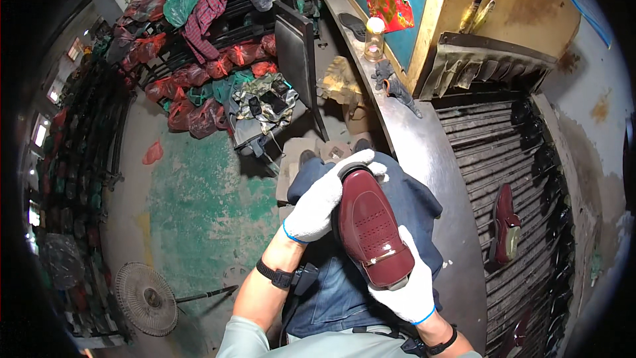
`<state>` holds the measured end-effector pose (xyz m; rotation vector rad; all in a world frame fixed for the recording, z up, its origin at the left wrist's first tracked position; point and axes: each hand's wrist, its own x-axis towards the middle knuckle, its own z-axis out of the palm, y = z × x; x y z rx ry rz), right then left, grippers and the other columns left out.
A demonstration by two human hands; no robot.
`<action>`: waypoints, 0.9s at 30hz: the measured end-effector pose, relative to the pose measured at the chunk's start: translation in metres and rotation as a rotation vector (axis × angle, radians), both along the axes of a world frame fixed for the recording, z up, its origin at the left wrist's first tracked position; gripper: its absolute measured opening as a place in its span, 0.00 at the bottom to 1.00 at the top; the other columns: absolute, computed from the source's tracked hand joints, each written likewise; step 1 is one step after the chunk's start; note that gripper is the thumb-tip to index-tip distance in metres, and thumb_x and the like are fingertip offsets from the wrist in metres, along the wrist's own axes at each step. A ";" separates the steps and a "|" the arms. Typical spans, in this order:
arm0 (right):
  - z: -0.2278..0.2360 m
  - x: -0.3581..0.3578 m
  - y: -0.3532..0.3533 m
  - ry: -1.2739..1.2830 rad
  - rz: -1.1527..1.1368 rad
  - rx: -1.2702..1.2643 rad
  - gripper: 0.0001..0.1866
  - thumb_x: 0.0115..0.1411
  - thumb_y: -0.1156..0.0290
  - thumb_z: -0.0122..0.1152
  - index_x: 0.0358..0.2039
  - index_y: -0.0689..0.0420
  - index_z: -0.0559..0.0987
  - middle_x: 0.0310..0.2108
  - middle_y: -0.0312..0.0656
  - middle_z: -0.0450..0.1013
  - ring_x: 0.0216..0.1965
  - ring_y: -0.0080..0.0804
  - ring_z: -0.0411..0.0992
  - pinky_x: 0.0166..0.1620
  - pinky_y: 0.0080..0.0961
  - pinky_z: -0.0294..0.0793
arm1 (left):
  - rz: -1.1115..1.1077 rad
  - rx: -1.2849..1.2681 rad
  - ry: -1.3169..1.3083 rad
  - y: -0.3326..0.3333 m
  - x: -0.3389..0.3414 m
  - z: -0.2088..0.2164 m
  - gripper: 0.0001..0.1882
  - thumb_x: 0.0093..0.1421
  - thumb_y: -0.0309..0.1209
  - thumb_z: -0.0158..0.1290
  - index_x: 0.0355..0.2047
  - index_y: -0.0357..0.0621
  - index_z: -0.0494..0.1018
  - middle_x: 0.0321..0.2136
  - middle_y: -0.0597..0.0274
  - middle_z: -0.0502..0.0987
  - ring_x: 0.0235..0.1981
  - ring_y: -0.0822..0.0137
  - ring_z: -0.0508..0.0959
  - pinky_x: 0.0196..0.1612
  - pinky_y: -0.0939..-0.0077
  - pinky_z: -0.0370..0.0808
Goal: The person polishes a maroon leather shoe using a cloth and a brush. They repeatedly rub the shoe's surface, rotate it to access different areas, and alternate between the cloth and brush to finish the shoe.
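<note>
We are holding a burgundy leather loafer (368, 215) over our lap, and both gloved hands are grasping it. Its long axis is running from 11 o'clock at the toe to 5 o'clock at the heel, with the perforated vamp facing up towards us. Our left hand (318, 205) is clasping the toe end from 10 o'clock, its fingers reaching past the tip; our right hand (411, 292) is cupping the strap and heel end from 5 o'clock, so it is lying nearer the shoe's mouth. Looking out from the loafer, we are seeing knotted red plastic bags (189, 76) crowding a rack at 10 to 11 o'clock, a green plastic bag (181, 3) among them, and we are not making out what they are holding. A clear jar (374, 50) with a pale top is standing at 12 o'clock, its contents unclear to us. Brushes (472, 13) are sticking up behind a dark flap (487, 46) at 1 o'clock. At 3 o'clock, a slatted bed (474, 176) is bearing a second burgundy loafer (505, 225).
</note>
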<state>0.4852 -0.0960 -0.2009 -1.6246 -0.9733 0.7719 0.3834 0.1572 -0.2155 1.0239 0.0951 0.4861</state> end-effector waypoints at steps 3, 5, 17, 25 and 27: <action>-0.003 -0.001 0.002 -0.020 -0.011 -0.003 0.57 0.51 0.68 0.86 0.76 0.71 0.64 0.62 0.56 0.81 0.60 0.38 0.82 0.65 0.34 0.79 | -0.001 -0.007 -0.003 -0.001 -0.001 0.000 0.47 0.75 0.57 0.57 0.80 0.37 0.56 0.72 0.41 0.71 0.73 0.47 0.72 0.76 0.50 0.69; -0.004 -0.002 0.003 -0.038 -0.019 -0.001 0.56 0.51 0.68 0.86 0.76 0.71 0.64 0.62 0.55 0.81 0.60 0.38 0.82 0.64 0.34 0.79 | -0.004 0.000 -0.010 0.000 -0.001 -0.003 0.48 0.75 0.57 0.57 0.80 0.37 0.56 0.72 0.41 0.71 0.73 0.47 0.72 0.77 0.50 0.68; -0.002 -0.005 0.013 -0.056 -0.048 -0.021 0.55 0.51 0.67 0.88 0.74 0.70 0.68 0.57 0.54 0.83 0.55 0.38 0.85 0.60 0.33 0.82 | 0.116 0.191 0.145 -0.007 -0.003 0.008 0.45 0.68 0.42 0.69 0.78 0.38 0.61 0.69 0.47 0.75 0.69 0.54 0.77 0.72 0.56 0.74; -0.013 -0.013 0.029 -0.177 -0.051 0.011 0.57 0.49 0.64 0.88 0.75 0.68 0.68 0.49 0.54 0.82 0.47 0.46 0.85 0.53 0.37 0.84 | 0.206 -0.086 0.211 -0.002 -0.007 0.006 0.54 0.60 0.40 0.75 0.78 0.35 0.58 0.68 0.42 0.75 0.67 0.48 0.79 0.69 0.52 0.79; -0.013 -0.009 0.034 -0.155 -0.017 0.004 0.57 0.48 0.65 0.88 0.75 0.68 0.67 0.48 0.54 0.81 0.46 0.47 0.84 0.51 0.38 0.84 | 0.275 -0.040 0.225 0.002 -0.010 0.007 0.53 0.60 0.39 0.74 0.78 0.35 0.57 0.68 0.41 0.75 0.67 0.49 0.79 0.68 0.52 0.80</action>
